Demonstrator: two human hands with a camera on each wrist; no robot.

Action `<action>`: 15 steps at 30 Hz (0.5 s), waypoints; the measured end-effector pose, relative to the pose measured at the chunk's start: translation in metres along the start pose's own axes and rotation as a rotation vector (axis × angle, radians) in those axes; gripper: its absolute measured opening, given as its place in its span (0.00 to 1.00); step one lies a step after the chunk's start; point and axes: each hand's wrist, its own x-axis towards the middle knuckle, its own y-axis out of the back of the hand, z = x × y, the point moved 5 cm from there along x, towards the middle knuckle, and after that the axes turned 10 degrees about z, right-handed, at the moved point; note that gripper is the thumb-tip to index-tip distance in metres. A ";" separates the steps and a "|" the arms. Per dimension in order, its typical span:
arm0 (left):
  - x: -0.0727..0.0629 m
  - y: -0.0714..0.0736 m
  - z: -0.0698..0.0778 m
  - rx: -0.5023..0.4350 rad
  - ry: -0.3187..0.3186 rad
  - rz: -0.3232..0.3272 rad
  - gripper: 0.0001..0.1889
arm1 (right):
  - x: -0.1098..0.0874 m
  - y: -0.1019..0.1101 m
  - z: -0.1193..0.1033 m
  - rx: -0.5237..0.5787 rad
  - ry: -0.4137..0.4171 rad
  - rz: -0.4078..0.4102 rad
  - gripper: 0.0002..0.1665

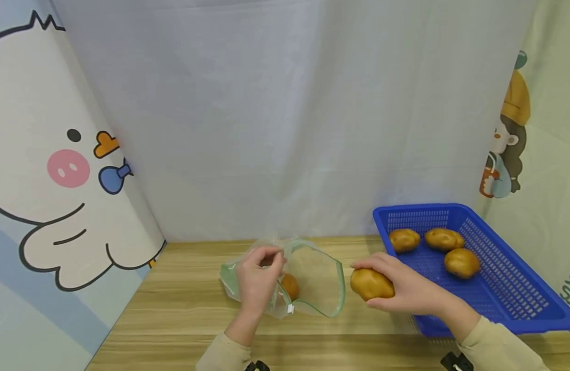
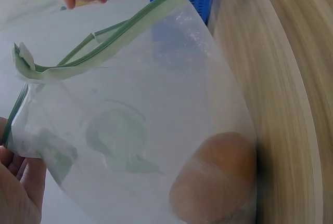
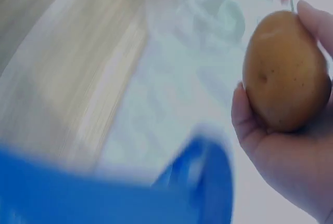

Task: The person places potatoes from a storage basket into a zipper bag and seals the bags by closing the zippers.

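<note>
Three potatoes [image 1: 462,263] lie in the blue basket [image 1: 502,273] at the right of the worktop [image 1: 173,304]. To its left stands a clear, green-edged bag [image 2: 119,130], mouth gaping rightward, with one potato in the bag [image 2: 216,177] resting low inside. The left hand [image 1: 259,281] pinches the bag's edge between thumb and fingers; the right hand [image 1: 407,288] is curled round a held potato [image 1: 370,284], just right of the mouth and apart from it. The step in hand looks like loading the bag. The next move likely calls for keeping that soft rim spread, passing the potato leftward through it, then letting go.
</note>
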 end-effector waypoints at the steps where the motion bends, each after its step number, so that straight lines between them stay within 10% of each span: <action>1: 0.000 0.000 -0.003 0.002 -0.007 -0.002 0.06 | 0.003 -0.006 -0.004 -0.019 0.007 -0.002 0.35; 15: 0.002 -0.007 -0.005 -0.004 0.010 -0.015 0.04 | 0.051 -0.067 -0.034 -0.254 0.175 0.173 0.41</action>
